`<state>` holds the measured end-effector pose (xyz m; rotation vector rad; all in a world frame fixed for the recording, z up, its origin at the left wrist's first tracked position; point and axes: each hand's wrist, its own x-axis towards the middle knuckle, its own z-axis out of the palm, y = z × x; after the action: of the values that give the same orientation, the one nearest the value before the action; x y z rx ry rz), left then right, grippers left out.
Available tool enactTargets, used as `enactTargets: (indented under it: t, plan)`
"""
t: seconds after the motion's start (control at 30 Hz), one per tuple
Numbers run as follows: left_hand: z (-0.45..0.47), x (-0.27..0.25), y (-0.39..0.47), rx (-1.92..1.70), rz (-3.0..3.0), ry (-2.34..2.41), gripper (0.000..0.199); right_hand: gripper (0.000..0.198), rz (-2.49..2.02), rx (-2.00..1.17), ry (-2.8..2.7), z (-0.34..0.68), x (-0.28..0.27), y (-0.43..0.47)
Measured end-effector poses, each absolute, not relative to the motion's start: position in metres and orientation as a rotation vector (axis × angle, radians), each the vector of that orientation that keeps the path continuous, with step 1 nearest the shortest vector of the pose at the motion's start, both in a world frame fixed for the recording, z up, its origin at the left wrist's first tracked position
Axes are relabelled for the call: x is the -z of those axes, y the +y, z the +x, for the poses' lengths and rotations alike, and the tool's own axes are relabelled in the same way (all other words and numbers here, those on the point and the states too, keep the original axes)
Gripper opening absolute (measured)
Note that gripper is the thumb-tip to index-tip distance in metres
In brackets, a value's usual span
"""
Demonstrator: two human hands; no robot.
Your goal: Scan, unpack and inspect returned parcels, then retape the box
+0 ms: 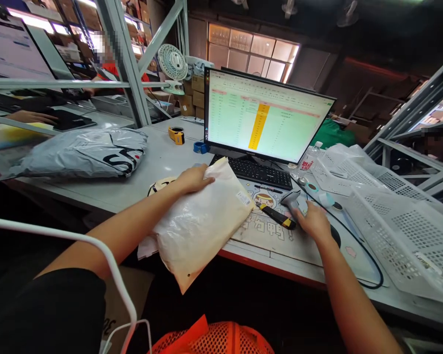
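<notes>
My left hand (195, 180) grips the upper left edge of a whitish plastic-bagged package (203, 221), thumb on top. The package has a small white label near its right corner and tilts over the table's front edge. Other bagged items lie partly hidden beneath it. My right hand (315, 221) is closed around the handle of a grey barcode scanner (291, 198), its head pointing toward the package side. A black-and-yellow utility knife (276, 216) lies between the scanner and the package, on a printed desk mat (258, 233).
Behind stand a monitor (266, 115) and a keyboard (260, 172). A grey mailer bag (81, 152) lies at left, a tape measure (176, 135) nearby. White perforated baskets (402, 236) line the right side. The scanner's black cable loops across the table. A co-worker's hand (33, 118) shows far left.
</notes>
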<state>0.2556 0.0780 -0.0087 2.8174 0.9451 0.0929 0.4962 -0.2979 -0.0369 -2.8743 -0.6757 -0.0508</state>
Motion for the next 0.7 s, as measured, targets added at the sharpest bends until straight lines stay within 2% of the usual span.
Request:
enactTargets:
  t: [0.17, 0.4, 0.6, 0.7]
  plan:
    - [0.259, 0.009, 0.072, -0.123, 2.830, 0.897, 0.064, 0.082, -2.895, -0.123, -0.728, 0.504, 0.054, -0.292]
    - [0.256, 0.012, 0.071, -0.112, 2.817, 0.931, 0.067, 0.050, -2.743, -0.298, -0.732, 0.511, 0.032, -0.280]
    - [0.257, 0.015, 0.073, -0.110, 2.830, 0.919, 0.067, 0.059, -1.988, -0.888, -0.717, 0.503, -0.012, -0.312]
    - [0.258, 0.014, 0.073, -0.093, 2.823, 0.937, 0.067, 0.061, -1.893, -1.055, -0.706, 0.492, -0.027, -0.319]
